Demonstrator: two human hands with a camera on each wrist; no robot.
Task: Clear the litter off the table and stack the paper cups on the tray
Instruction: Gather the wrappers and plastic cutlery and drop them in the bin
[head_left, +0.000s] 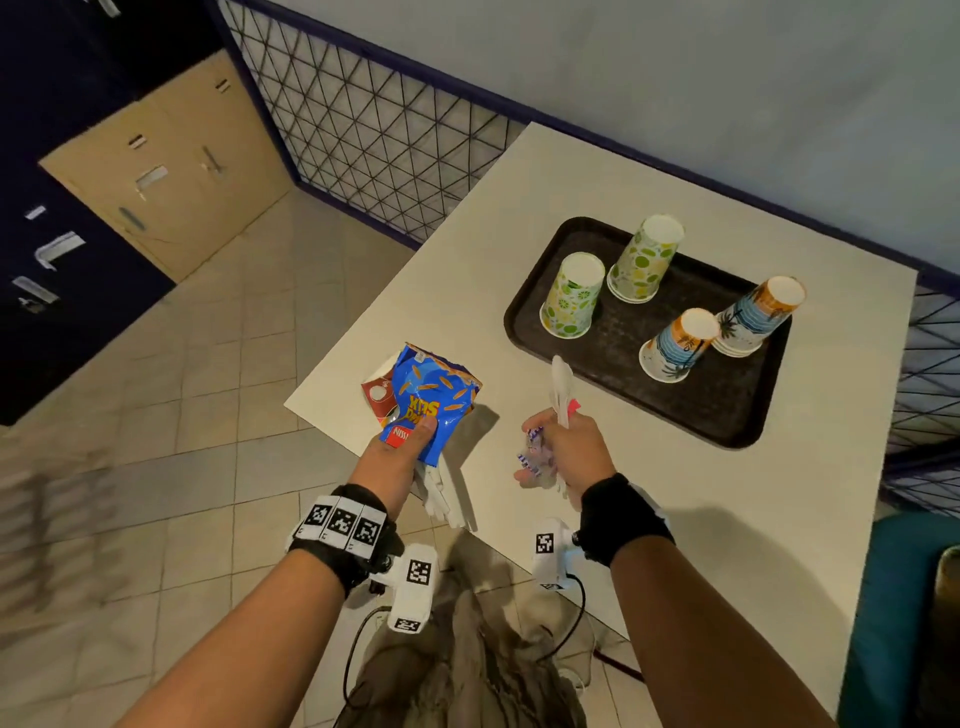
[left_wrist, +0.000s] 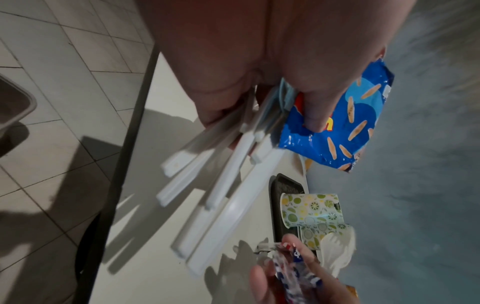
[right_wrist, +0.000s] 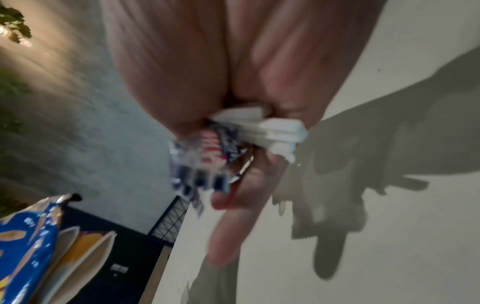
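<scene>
My left hand (head_left: 400, 447) grips a blue snack bag (head_left: 431, 400), a red-brown wrapper (head_left: 378, 396) behind it, and several white plastic utensil handles (left_wrist: 218, 185) that stick out below my fist. My right hand (head_left: 556, 452) holds white plastic spoons (head_left: 561, 387) and a crumpled clear wrapper with blue and red print (right_wrist: 205, 170); two of its fingers stick out straight. On the dark tray (head_left: 727, 415) paper cups stand upside down: a green-patterned single cup (head_left: 571, 296) and stack (head_left: 644, 260), and a palm-printed single cup (head_left: 675, 345) and stack (head_left: 758, 317).
The white table (head_left: 649, 519) has its near corner under my hands. A wire mesh fence (head_left: 374, 130) runs behind the table, with tan and dark cabinets (head_left: 171, 171) at the left over tiled floor. A grey bin (left_wrist: 13, 102) shows on the floor in the left wrist view.
</scene>
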